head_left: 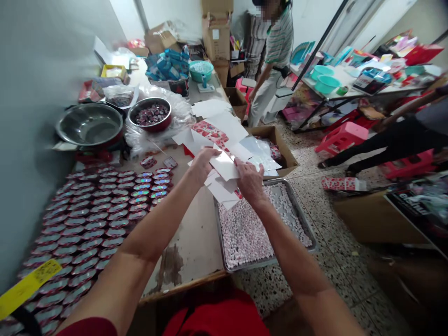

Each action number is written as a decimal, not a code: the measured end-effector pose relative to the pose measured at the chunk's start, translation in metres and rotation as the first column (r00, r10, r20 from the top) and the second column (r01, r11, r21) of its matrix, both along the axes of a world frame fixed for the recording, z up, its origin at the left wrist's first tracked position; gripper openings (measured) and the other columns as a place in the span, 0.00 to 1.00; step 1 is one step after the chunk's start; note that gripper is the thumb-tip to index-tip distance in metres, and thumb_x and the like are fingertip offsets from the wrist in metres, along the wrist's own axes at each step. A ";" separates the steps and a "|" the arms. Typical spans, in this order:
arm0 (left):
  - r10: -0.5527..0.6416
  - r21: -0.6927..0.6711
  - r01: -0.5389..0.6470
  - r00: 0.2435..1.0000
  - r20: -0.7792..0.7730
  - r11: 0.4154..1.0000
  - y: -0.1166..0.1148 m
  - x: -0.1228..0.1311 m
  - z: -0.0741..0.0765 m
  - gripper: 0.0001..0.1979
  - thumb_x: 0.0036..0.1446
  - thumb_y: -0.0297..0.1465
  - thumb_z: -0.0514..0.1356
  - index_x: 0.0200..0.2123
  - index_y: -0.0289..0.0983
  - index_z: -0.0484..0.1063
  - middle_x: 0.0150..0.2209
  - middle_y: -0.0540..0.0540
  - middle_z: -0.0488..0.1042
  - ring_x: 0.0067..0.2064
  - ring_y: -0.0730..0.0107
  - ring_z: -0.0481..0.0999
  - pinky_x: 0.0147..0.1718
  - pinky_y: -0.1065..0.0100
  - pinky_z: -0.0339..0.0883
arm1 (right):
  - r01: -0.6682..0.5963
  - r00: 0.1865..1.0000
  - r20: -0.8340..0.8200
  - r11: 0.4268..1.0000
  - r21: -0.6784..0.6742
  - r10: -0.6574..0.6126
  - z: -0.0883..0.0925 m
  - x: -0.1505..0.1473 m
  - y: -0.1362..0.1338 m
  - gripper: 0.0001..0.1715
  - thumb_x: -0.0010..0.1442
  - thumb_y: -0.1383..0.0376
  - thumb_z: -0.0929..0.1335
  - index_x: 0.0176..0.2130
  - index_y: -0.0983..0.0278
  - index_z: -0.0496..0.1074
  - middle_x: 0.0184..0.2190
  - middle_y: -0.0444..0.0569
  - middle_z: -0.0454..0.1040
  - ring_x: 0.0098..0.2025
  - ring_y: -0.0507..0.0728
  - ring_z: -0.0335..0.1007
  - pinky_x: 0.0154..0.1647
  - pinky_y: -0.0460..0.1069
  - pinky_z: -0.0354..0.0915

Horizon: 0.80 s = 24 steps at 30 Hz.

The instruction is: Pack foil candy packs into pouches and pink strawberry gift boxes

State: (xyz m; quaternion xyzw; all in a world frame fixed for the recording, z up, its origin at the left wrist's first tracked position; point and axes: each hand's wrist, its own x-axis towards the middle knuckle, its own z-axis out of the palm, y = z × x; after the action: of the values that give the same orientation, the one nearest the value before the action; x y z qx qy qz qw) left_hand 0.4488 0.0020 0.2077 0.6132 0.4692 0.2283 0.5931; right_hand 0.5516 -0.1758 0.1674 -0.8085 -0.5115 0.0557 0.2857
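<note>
A white piece of folded card [225, 167] is between my two hands, over a loose pile of printed cards and white sheets [219, 126]. My left hand [206, 163] pinches its left edge between thumb and fingers. On the opposite side, my right hand [249, 181] has its fingers closed at the card's right edge. Some sheets show a red and pink pattern; others lie blank side up. Beneath my right wrist is a metal tray [221, 233] of small white and pink pieces, partly covered by the sheets.
Rows of small shiny-topped packs [101, 210] fill the table's left side. Behind them stand an empty steel basin [89, 123] and a bowl [150, 114] of dark pieces. An open carton [285, 154] adjoins the table. A co-worker [276, 51] stands beyond; pink stools [345, 137] are at right.
</note>
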 end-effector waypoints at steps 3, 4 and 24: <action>-0.128 0.042 0.125 0.987 0.098 0.991 -0.010 -0.057 0.044 0.21 0.70 0.48 0.58 0.51 0.36 0.71 0.48 0.38 0.78 0.49 0.57 0.81 0.46 0.57 0.79 | -0.049 0.996 -0.062 0.994 0.098 0.056 0.020 -0.007 0.013 0.27 0.73 0.67 0.63 0.67 0.53 0.71 0.58 0.49 0.79 0.60 0.65 0.71 0.76 0.73 0.33; -0.227 0.162 0.213 0.971 0.076 0.964 -0.015 -0.084 0.061 0.24 0.69 0.51 0.58 0.52 0.36 0.72 0.51 0.37 0.78 0.53 0.55 0.80 0.48 0.57 0.79 | -0.087 0.986 -0.128 0.987 0.137 0.104 0.026 -0.011 0.017 0.25 0.73 0.66 0.63 0.65 0.53 0.74 0.57 0.48 0.80 0.57 0.64 0.73 0.75 0.72 0.40; -0.164 0.555 0.717 0.662 -0.731 0.421 -0.223 -0.365 0.141 0.19 0.74 0.40 0.55 0.29 0.42 0.72 0.26 0.50 0.74 0.31 0.65 0.72 0.47 0.60 0.62 | -0.526 -0.444 -0.891 0.833 0.171 -0.097 -0.010 -0.273 -0.004 0.32 0.52 0.41 0.79 0.44 0.59 0.74 0.30 0.43 0.76 0.26 0.52 0.65 0.28 0.47 0.67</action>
State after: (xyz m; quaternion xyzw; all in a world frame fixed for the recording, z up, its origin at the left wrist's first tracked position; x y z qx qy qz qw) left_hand 0.0837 -0.2209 0.3489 0.9553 0.2715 0.0446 0.1078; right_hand 0.2790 -0.1798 0.1578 -0.2948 -0.1826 0.8507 0.3952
